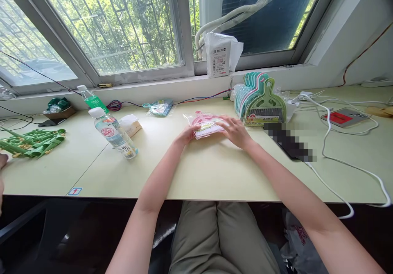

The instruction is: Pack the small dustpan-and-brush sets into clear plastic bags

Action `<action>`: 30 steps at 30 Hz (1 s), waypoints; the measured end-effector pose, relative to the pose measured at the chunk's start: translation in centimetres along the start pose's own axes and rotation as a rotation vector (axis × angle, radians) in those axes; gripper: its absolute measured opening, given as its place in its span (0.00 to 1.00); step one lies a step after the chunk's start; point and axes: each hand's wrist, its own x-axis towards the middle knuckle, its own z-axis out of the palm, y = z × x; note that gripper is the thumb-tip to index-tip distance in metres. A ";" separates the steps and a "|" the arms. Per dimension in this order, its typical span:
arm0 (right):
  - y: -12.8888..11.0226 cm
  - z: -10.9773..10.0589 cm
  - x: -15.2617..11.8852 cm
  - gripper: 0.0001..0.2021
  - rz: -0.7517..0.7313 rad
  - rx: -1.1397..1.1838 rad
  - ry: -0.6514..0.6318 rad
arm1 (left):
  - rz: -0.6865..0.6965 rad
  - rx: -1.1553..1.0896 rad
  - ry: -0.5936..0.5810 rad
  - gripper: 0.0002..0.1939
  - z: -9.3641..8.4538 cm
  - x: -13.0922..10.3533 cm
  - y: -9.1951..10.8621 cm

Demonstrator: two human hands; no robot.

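A small pink dustpan-and-brush set (208, 131) in a clear plastic wrapper rests at the middle of the table, between my two hands. My left hand (186, 135) grips its left edge, thumb and fingers closed round the wrapper. On the right side, my right hand (235, 131) holds the pack with its fingers bent over the edge; the fingertips are partly hidden. Just beyond my right hand stands a row of similar wrapped dustpan sets (265, 104), green, teal and pink, packed upright one against another.
Two plastic bottles, one clear (114, 134) and one green-labelled (92, 98), stand left near a tissue pack (130, 124). A wrapped blue set (161, 107) lies behind. A phone (284, 141) with a white cable (328, 137) lies right. Another person's hand (3, 160) shows far left by green stalks (37, 143).
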 end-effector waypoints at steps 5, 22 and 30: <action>0.3 1.1 0.3 0.12 0.059 0.374 -0.144 | -0.072 0.058 -0.076 0.24 -0.3 -0.2 0.1; 0.6 0.3 0.3 0.18 0.125 0.493 -0.119 | -0.117 -0.056 -0.045 0.15 1.0 0.2 -0.7; 0.8 1.2 0.2 0.13 0.262 0.315 -0.031 | -0.093 -0.094 -0.115 0.20 4.0 -0.6 -1.1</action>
